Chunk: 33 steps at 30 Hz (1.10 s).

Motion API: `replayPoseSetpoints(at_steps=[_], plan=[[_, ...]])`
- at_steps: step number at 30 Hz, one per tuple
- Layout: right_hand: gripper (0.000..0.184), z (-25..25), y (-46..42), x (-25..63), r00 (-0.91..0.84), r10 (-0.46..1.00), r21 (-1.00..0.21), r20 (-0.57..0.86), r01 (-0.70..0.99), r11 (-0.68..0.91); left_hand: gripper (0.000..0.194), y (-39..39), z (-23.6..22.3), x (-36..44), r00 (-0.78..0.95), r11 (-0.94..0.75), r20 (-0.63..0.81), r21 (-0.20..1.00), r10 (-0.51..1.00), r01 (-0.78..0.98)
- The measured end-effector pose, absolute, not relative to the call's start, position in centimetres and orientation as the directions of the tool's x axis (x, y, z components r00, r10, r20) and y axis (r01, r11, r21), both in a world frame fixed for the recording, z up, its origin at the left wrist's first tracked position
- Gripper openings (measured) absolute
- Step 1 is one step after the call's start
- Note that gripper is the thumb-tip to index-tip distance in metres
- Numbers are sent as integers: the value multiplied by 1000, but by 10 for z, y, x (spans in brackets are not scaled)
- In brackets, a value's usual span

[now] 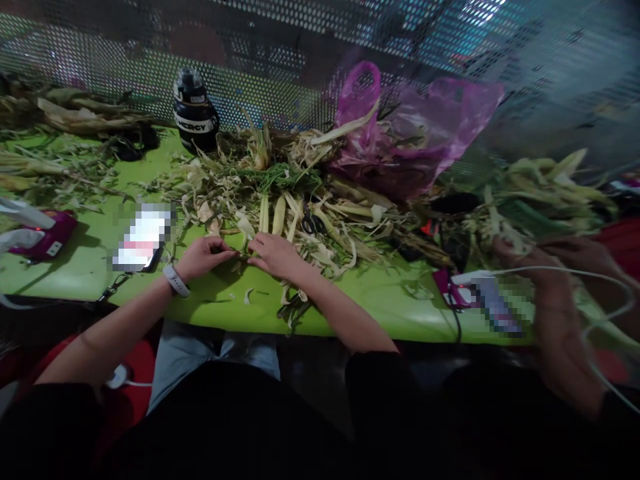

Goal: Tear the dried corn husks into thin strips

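Note:
Over the front of the green table, my left hand (204, 259) and my right hand (276, 255) are close together, fingertips almost meeting. Thumb and forefinger of the left pinch a small green plant piece (243, 256), too small to make out well. The right hand's fingers are curled down at the other side of this piece, and what they grip is mostly hidden. Just beyond lie pale husk-like leaves and stalks (279, 217) in a loose heap. Black-handled scissors (313, 223) rest in the heap, beyond my right hand.
A lit phone (143, 237) lies left of my hands. Behind stand a dark bottle (195, 117) and a pink plastic bag (425, 133) against a perforated metal panel (280, 60). At right, another person's hands (537, 257) handle leaves above a cabled purple device (450, 290).

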State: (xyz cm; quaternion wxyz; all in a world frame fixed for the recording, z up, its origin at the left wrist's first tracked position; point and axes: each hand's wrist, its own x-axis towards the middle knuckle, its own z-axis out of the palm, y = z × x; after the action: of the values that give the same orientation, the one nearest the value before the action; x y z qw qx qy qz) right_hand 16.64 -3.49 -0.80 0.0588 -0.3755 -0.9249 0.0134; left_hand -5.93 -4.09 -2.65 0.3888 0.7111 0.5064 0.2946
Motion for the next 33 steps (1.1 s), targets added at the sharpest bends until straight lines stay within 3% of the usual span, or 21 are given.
replayPoseSetpoints(at_steps=[4,7,10,12,14,16,18,20,22,24,27,30,33], plan=[[15,-12,-30,168,-727,661,-138,185,647,750,41,-42,-26,-60,299,-161,8,856,954,491],[13,-9,-30,172,-680,695,-321,234,621,715,40,-43,-26,-59,295,-159,7,854,955,496],[16,-7,-32,173,-607,790,-626,90,583,518,39,-43,-26,-58,299,-169,18,857,954,486],[21,-5,-34,173,-586,809,-749,-50,557,358,39,-43,-26,-58,304,-172,21,860,952,480],[27,-3,-34,175,-588,799,-750,-129,585,310,40,-43,-26,-59,308,-179,24,857,951,483],[29,1,-34,179,-607,782,-684,-145,632,364,40,-43,-27,-59,310,-198,40,844,950,498],[29,4,-33,183,-644,760,-659,-86,609,441,39,-43,-28,-60,318,-244,78,817,945,523],[32,5,-33,182,-664,747,-741,29,488,462,38,-42,-30,-59,337,-320,142,762,931,564],[35,2,-33,178,-641,762,-880,93,305,364,36,-41,-32,-58,363,-406,215,679,907,612],[38,-3,-35,171,-622,782,-977,36,144,160,34,-42,-31,-56,402,-481,272,585,875,652],[40,-11,-36,162,-596,799,-996,-81,72,-47,31,-43,-28,-54,471,-576,333,444,817,686],[43,-12,-37,159,-537,839,-992,-80,121,-18,26,-46,-23,-51,494,-612,374,346,785,711],[43,-8,-38,159,-543,836,-982,-81,187,26,24,-48,-20,-49,450,-583,394,344,801,736]])
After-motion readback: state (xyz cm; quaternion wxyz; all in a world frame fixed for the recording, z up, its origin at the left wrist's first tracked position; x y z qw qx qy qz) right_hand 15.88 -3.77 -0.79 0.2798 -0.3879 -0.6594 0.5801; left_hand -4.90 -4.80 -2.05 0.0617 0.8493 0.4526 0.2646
